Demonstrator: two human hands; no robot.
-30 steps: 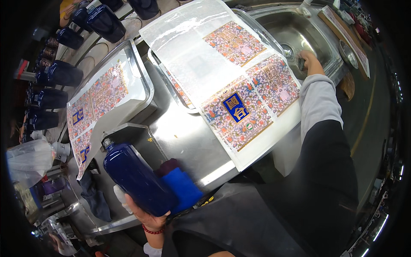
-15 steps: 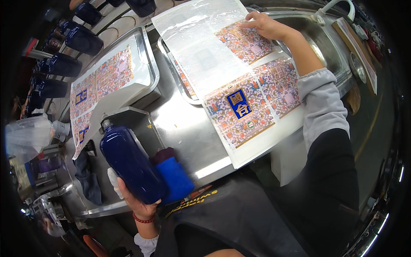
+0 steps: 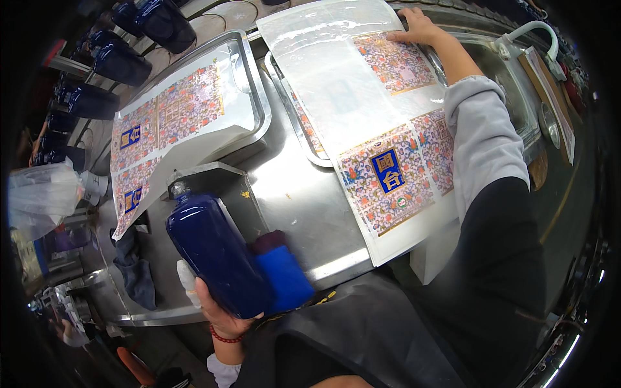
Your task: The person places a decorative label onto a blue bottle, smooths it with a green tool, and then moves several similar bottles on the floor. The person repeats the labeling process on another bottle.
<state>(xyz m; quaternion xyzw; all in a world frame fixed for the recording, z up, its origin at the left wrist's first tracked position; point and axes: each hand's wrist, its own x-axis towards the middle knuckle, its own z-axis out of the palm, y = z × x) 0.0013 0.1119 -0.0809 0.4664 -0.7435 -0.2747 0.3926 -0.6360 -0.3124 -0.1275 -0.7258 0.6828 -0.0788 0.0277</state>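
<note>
My left hand (image 3: 223, 315) is wrapped round the lower end of a dark blue glass bottle (image 3: 220, 255), which leans with its clear neck pointing away. White covering shows on part of that hand's thumb side. My right hand (image 3: 424, 29) reaches over a stack of printed decal sheets (image 3: 388, 178) with floral panels and blue label blocks. Its thumb and fingers are apart at the far right edge of the top sheet, beside a floral panel; whether the fingertips touch the paper I cannot tell. A glossy translucent sheet part lies left of that panel.
A metal tray (image 3: 262, 107) holds more floral sheets, their near edge curling over. Blue and maroon cloths (image 3: 284, 278) lie by the bottle; a grey cloth (image 3: 134, 271) is further left. Several blue bottles (image 3: 123, 63) stand at the far left. A sink (image 3: 511, 97) with a white faucet is right.
My right hand has slid from the floral panel toward the sheet's far right edge. The bottle stays in my left hand. The whole view has shifted slightly.
</note>
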